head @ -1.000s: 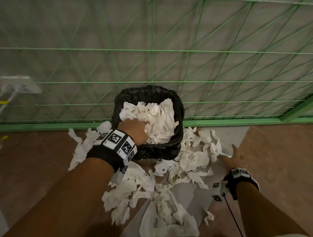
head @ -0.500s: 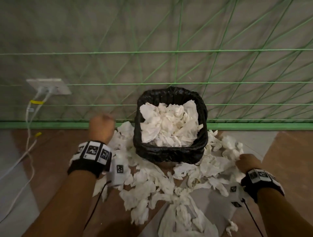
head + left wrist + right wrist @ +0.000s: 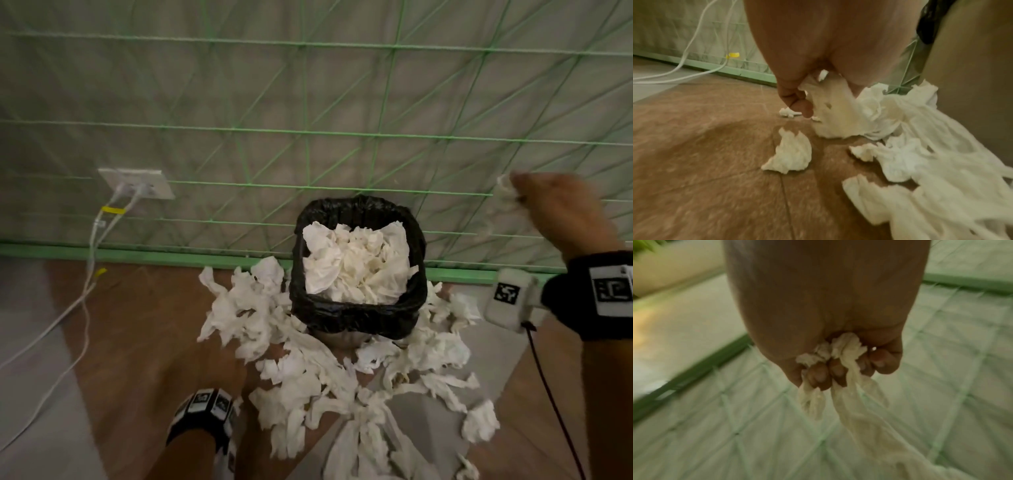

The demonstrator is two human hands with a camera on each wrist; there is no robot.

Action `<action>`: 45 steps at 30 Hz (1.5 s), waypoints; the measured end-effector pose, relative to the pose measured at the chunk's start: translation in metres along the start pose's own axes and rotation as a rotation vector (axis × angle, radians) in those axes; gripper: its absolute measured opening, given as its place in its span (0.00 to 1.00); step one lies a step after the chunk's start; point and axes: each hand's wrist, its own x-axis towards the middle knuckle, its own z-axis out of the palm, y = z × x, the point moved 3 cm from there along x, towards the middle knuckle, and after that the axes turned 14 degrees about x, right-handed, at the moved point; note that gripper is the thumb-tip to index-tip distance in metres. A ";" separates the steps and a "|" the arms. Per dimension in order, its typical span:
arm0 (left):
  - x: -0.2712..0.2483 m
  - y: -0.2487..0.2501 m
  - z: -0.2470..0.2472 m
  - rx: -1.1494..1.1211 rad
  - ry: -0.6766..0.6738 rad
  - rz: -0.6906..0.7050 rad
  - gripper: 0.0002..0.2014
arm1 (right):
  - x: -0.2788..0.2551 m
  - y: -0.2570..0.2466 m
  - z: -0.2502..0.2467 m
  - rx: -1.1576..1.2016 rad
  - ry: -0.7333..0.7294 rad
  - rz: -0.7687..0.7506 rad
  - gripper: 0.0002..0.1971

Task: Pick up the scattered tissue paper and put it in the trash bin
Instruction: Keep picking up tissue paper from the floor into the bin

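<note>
A: Right hand (image 3: 561, 212) up high, off to the right of the bin (image 3: 358, 270), fingers (image 3: 819, 374) curled tight round a twisted strip of tissue (image 3: 851, 394) (blurred in the head view, plain enough from the wrist).

B: And the left hand (image 3: 797, 97)?

A: Down low at the near-left edge of the pile (image 3: 308, 373), thumb and fingers pinching a clump of paper (image 3: 830, 100) right by the floor (image 3: 130, 342). Both busy, then.

B: Bin looking full?

A: Heaped to the rim with white tissue, black liner showing all round. Plenty more strewn on the floor, left, right and in front, touching the bin's base.

B: So mid-job. Step in hand?

A: Carrying on the right, gathering on the left, by the look of it. Next move probably calls for swinging that right fist over the opening and letting go well inside, maybe pressing down, since anything dropped on that heap could slide straight off.

B: Cables (image 3: 92, 260) to the left?

A: Well apart from the tissue.
</note>
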 end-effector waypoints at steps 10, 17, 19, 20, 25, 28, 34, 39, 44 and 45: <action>0.003 -0.003 -0.050 -0.435 0.101 -0.130 0.25 | -0.053 -0.091 0.088 0.149 -0.045 -0.435 0.09; 0.004 0.003 -0.111 -0.500 0.278 -0.084 0.14 | -0.052 -0.035 0.119 0.157 -0.149 -0.199 0.18; 0.006 0.006 -0.130 -0.559 0.307 -0.080 0.14 | -0.042 -0.011 0.100 0.287 0.037 -0.068 0.14; 0.010 0.006 -0.139 -0.596 0.322 -0.094 0.15 | -0.037 0.012 0.091 0.275 0.093 0.024 0.13; 0.017 0.012 -0.199 -0.665 0.494 -0.087 0.16 | -0.065 0.186 0.066 -0.305 -0.331 0.683 0.11; 0.027 0.027 -0.245 -0.772 0.526 0.005 0.11 | -0.118 0.248 0.065 -0.367 -0.540 0.891 0.07; 0.012 0.081 -0.341 -0.930 0.672 0.265 0.05 | -0.168 0.270 0.112 -0.304 -0.514 0.996 0.63; -0.007 0.142 -0.346 -0.892 0.592 0.555 0.12 | -0.149 0.305 0.148 -0.366 -0.623 0.711 0.42; 0.001 0.170 -0.252 -0.265 0.210 0.578 0.11 | -0.149 0.248 0.116 -0.377 -0.589 0.776 0.17; 0.004 0.173 -0.235 -0.133 0.162 0.614 0.08 | -0.140 0.245 0.110 -0.380 -0.591 0.778 0.14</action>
